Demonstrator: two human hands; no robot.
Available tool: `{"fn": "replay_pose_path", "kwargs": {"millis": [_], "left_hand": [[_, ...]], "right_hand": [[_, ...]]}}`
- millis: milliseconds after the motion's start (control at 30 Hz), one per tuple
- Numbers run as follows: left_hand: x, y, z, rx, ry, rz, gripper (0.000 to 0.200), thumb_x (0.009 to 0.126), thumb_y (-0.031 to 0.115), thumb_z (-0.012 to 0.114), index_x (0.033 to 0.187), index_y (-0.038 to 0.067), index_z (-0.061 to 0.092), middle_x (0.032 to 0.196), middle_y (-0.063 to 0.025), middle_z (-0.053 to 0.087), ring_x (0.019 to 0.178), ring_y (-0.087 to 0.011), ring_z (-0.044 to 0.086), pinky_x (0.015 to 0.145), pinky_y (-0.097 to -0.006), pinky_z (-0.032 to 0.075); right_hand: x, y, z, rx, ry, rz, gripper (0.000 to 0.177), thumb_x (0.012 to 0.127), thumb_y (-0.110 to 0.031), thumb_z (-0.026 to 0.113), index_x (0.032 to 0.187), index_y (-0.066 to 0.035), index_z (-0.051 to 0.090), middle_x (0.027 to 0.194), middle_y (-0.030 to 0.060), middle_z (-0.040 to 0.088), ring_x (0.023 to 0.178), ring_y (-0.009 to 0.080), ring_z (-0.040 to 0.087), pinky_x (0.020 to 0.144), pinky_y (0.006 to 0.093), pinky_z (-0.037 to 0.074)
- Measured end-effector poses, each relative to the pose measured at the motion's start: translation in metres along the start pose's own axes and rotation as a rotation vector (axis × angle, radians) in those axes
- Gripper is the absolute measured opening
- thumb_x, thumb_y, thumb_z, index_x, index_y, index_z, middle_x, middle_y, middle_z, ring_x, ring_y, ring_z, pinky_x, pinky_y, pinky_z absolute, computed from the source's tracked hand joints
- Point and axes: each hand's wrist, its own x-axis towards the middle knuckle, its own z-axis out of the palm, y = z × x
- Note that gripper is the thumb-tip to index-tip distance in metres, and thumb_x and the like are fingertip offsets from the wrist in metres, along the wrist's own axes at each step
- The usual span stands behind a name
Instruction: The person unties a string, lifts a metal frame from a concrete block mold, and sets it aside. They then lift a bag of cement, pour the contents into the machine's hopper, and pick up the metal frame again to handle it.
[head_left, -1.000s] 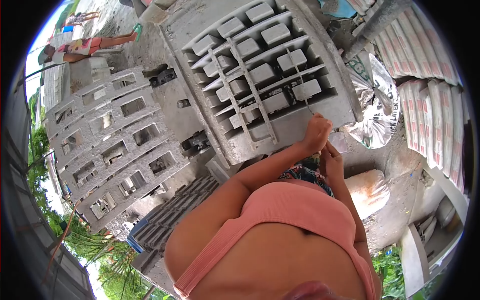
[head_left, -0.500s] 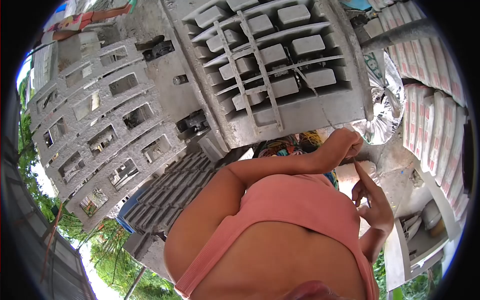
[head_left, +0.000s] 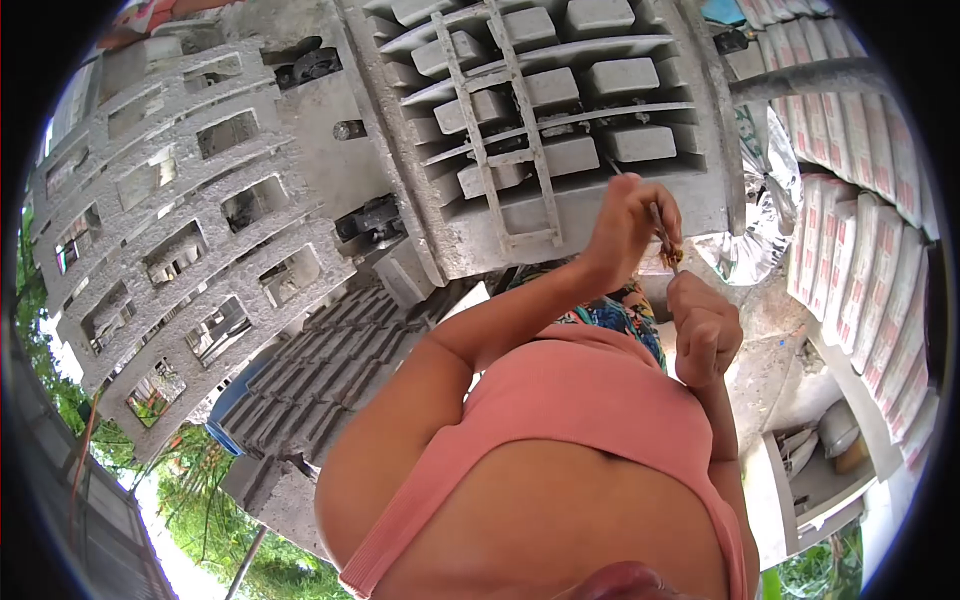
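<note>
My left hand [head_left: 632,225] is closed around a thin metal rod [head_left: 661,228], its tip reaching into the grey mould [head_left: 590,225] ahead of me. Just behind it, my right hand [head_left: 705,330] pinches the rod's near end. A small orange-brown piece [head_left: 675,257] shows on the rod between the hands; I cannot make out what it is. Inside the mould, rows of rectangular concrete cores [head_left: 640,145] stand between thin plates. A ladder-like bar frame [head_left: 492,130] lies across its left part.
Left stands a wall of openwork concrete blocks [head_left: 190,195], with stacked grey slabs [head_left: 335,350] below. On the right are stacked printed sacks [head_left: 850,260], a silvery bag [head_left: 755,235] and a pipe [head_left: 810,78]. A shelf box [head_left: 830,455] holding pots sits lower right.
Both hands have moved up and left, closer to the mould. My right hand, pointing a finger before, now pinches the rod's near end.
</note>
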Motion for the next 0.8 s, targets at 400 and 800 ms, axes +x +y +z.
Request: {"fn": "replay_pose_path", "kwargs": {"millis": [400, 800], "left_hand": [[-0.020, 0.071, -0.058, 0.567, 0.445, 0.444, 0.043, 0.088, 0.035, 0.028, 0.086, 0.001, 0.055, 0.081, -0.0103, 0.059, 0.078, -0.0206, 0.055, 0.081, -0.0329, 0.040], [-0.021, 0.082, -0.087, 0.711, 0.571, 0.490, 0.038, 0.091, 0.027, 0.028, 0.090, 0.000, 0.055, 0.081, -0.0091, 0.060, 0.075, -0.0187, 0.057, 0.077, -0.0327, 0.043]], "right_hand": [[0.081, 0.005, 0.005, -0.015, -0.074, 0.275, 0.050, 0.091, -0.030, 0.051, 0.054, -0.002, 0.034, 0.049, -0.0025, 0.024, 0.051, 0.0061, 0.020, 0.043, 0.0278, 0.017], [0.101, 0.064, 0.017, 0.383, 0.171, 0.396, 0.054, 0.093, -0.035, 0.045, 0.049, -0.011, 0.026, 0.048, -0.0064, 0.023, 0.046, 0.0052, 0.018, 0.043, 0.0260, 0.014]]}}
